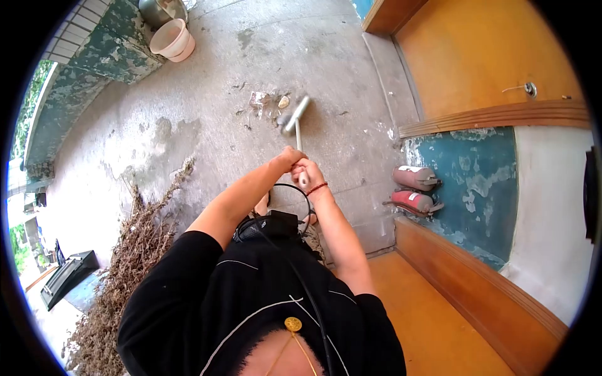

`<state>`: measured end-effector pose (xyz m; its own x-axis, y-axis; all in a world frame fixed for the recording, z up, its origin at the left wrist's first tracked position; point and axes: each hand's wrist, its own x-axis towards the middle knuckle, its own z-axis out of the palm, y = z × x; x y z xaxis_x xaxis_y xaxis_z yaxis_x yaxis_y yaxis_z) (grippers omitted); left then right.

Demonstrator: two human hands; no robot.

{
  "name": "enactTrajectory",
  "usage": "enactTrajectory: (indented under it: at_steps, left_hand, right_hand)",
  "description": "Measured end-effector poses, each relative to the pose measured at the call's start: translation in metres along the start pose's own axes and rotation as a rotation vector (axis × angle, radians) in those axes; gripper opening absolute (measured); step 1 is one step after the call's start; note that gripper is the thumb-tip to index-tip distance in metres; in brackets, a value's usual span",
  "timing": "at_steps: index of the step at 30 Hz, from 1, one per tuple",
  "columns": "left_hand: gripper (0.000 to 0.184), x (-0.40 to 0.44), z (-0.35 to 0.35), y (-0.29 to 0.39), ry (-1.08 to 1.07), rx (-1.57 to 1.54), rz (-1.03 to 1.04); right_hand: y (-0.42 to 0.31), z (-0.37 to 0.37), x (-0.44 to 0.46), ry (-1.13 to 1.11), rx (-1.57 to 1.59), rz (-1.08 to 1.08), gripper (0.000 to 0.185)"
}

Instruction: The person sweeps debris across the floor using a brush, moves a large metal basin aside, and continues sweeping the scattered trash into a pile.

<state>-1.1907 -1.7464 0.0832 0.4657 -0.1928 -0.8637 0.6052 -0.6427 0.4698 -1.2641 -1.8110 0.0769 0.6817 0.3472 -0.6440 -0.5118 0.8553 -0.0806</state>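
Head view: left grip (290, 156) and right grip (308, 172) are both closed around one pale long-handled tool (298, 136), the right one nearer its butt end, with no gap visible inside the fingers. Ahead of them lies its crossbar head (297, 115), set at a slant (too blurred to tell whether it touches the floor (251, 156)). Just past the grips, left of the head, sit loose litter (258, 100) and a pale lump (284, 101); a quick flick could scatter both, since nothing fences them in. Close behind the grips hangs a black cord loop (308, 202), and the butt end could snag it if drawn back low. Well to the right, two fire extinguishers (416, 177) (411, 200) could be knocked by a wide swing. Behind and left, dried stalks (135, 244) look brittle; brushing them would probably shed more bits. Far ahead-left, a pink bucket (173, 41) seems safely distant.
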Motion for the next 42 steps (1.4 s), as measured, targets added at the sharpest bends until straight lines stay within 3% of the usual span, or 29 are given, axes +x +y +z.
enactTrajectory:
  at_steps: [2,6,8,10,12,15,19,21,26,27,28,29,30,32,33,34,38,41,42]
  left_hand:
    - [0.017,0.018,-0.003,0.002,-0.049,-0.290,-0.003]
    - [0.011,0.030,0.001,0.001,-0.158,-0.244,0.068]
    - [0.016,0.025,-0.002,0.003,-0.340,-0.281,0.034]
    - [0.014,0.016,0.000,0.013,-0.407,-0.306,0.042]
    - [0.013,0.013,0.007,0.027,-0.482,-0.333,0.049]
    - [0.016,0.019,0.024,0.051,-0.712,-0.522,-0.059]
    - [0.018,0.041,0.037,0.087,-0.585,-0.306,0.032]
    - [0.019,0.058,0.032,0.099,-0.535,-0.340,0.013]
    - [0.025,0.103,0.029,0.124,-0.362,-0.388,-0.046]
    - [0.024,0.133,0.033,0.114,-0.355,-0.150,0.216]
    - [0.022,0.127,0.034,0.130,-0.309,0.065,0.317]
    - [0.021,0.120,0.034,0.147,-0.245,0.279,0.411]
    - [0.021,0.131,0.038,0.149,-0.233,0.266,0.400]
    - [0.021,0.161,0.039,0.146,-0.396,-0.824,-0.110]
    - [0.027,0.133,0.036,0.170,-0.235,-0.736,-0.099]
    - [0.027,0.129,0.035,0.175,-0.215,-0.757,-0.101]
    - [0.045,0.128,0.024,0.187,-0.229,-0.784,-0.127]
    - [0.053,0.132,0.025,0.193,-0.273,-0.950,-0.153]
    - [0.055,0.135,0.026,0.193,-0.268,-0.993,-0.161]
  right_hand:
    - [-0.009,-0.004,0.008,-0.151,0.147,-0.122,0.006]
    - [-0.007,0.009,-0.009,-0.039,0.052,-0.149,0.005]
    - [-0.005,0.017,-0.016,0.160,-0.084,-0.198,0.004]
    - [-0.010,0.023,-0.018,0.237,-0.093,-0.223,0.003]
    - [-0.023,0.028,-0.024,0.478,-0.070,-0.335,0.006]
    - [-0.058,0.033,-0.027,0.533,-0.050,-0.397,0.010]
    - [-0.117,0.000,-0.015,0.509,0.118,-0.370,0.010]
    - [-0.149,-0.039,0.000,0.514,0.207,-0.263,0.011]
    - [-0.201,-0.033,0.028,0.308,0.184,-0.103,0.012]
    - [-0.207,-0.006,0.025,0.266,0.091,-0.051,0.010]
    - [-0.210,-0.007,0.035,0.070,-0.024,-0.052,0.007]
    - [-0.216,0.007,0.037,0.149,-0.008,-0.055,0.008]
    - [-0.226,0.024,0.038,0.227,0.002,-0.056,0.008]
    - [-0.255,0.025,0.044,0.045,0.067,0.159,0.010]
    - [-0.268,0.016,0.049,0.026,0.015,0.164,0.012]
    - [-0.283,0.010,0.049,0.024,0.012,0.176,0.013]
    - [-0.310,-0.005,0.046,-0.029,-0.083,0.250,0.017]
    - [-0.302,0.019,0.030,0.080,-0.198,0.437,0.016]
    - [-0.296,0.033,0.022,0.098,-0.423,0.414,0.015]
